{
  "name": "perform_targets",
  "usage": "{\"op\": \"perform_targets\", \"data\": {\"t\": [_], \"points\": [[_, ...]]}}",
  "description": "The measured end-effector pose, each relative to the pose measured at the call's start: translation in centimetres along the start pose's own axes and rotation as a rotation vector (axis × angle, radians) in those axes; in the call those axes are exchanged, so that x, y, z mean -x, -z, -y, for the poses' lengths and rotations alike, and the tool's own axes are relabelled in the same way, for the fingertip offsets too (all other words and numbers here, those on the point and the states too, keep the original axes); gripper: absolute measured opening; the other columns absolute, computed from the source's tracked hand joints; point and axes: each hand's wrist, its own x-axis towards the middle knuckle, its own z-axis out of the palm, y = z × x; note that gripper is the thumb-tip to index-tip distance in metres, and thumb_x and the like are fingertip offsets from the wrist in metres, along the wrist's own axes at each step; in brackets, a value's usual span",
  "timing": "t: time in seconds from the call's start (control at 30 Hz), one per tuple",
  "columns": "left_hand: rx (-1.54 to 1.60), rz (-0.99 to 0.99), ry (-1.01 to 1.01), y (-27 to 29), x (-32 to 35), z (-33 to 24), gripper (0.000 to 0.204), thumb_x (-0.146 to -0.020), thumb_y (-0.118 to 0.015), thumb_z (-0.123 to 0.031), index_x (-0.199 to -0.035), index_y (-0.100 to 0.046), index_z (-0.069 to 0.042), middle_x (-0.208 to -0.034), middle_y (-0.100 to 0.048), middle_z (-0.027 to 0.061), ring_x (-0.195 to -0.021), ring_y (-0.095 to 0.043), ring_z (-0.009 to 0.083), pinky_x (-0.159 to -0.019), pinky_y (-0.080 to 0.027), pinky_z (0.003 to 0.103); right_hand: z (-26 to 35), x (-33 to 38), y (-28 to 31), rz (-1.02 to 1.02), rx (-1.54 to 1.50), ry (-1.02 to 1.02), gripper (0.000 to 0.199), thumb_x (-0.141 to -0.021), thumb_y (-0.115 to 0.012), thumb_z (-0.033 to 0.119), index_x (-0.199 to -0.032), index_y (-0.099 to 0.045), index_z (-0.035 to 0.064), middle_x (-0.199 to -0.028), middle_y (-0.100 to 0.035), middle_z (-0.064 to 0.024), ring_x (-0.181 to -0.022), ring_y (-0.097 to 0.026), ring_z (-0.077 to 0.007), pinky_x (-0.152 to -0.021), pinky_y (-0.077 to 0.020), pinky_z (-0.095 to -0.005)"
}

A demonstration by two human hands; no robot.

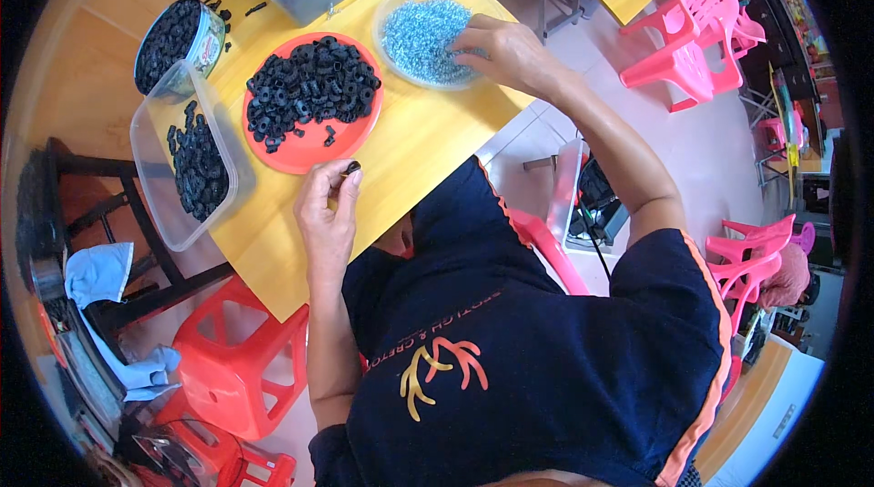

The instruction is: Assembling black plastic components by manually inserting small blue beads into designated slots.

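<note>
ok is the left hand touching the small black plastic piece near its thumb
Touching: the head view shows the left hand pinching the small black plastic piece between its fingers.

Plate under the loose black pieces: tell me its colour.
The plate is red-orange, clearest in the head view.

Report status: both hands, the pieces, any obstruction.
Left hand: holding small black part. Right hand: in round clear tub, at translucent blue pieces. No obstruction visible.
</note>
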Motion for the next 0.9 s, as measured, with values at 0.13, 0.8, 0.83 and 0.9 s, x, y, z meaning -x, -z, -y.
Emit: {"op": "perform_targets", "data": {"t": [0.13,0.8,0.83,0.9], "points": [[-0.014,0.002,0.018,0.1,0.0,-0.2,0.011,-0.086,-0.065,-0.003,-0.096,-0.063,0.0,-0.084,-0.062,0.0041,-0.072,-0.057,0.0097,-0.065,-0.046,0.023,0.8,-1.0,-0.6,0.065,0.007,0.013,0.018,-0.081,-0.068,0.02,-0.094,-0.069,0.0075,-0.092,-0.063,-0.0116,-0.082,-0.063,-0.0308,-0.072,-0.0506,-0.0393],[0.008,-0.006,0.017,0.0,0.0,-0.2,0.011,-0.085,-0.066,-0.001,-0.096,-0.064,0.0,-0.085,-0.063,0.0047,-0.071,-0.057,0.01,-0.064,-0.047,0.024,1.3,-1.6,-0.6,0.099,0.083,-0.041,0.014,-0.082,-0.064,0.021,-0.085,-0.064,0.0078,-0.086,-0.061,-0.0113,-0.079,-0.062,-0.0327,-0.069,-0.0498,-0.0424],[0.008,-0.006,0.016,0.0,-0.1,-0.2,0.011,-0.085,-0.066,-0.001,-0.096,-0.064,0.0,-0.085,-0.063,0.0047,-0.071,-0.057,0.01,-0.064,-0.047,0.024,1.4,-1.7,-0.8,0.098,0.083,-0.041,0.014,-0.082,-0.064,0.021,-0.085,-0.064,0.0078,-0.086,-0.061,-0.0113,-0.079,-0.062,-0.0327,-0.069,-0.0498,-0.0424],[0.007,-0.006,0.009,0.1,0.0,-0.2,0.011,-0.085,-0.066,-0.001,-0.096,-0.064,0.0,-0.086,-0.063,0.0047,-0.071,-0.057,0.01,-0.064,-0.047,0.024,1.8,-1.8,-1.2,0.133,0.106,-0.073,0.012,-0.082,-0.063,0.02,-0.086,-0.064,0.0087,-0.086,-0.061,-0.0115,-0.078,-0.062,-0.0328,-0.069,-0.0499,-0.0418]]}}
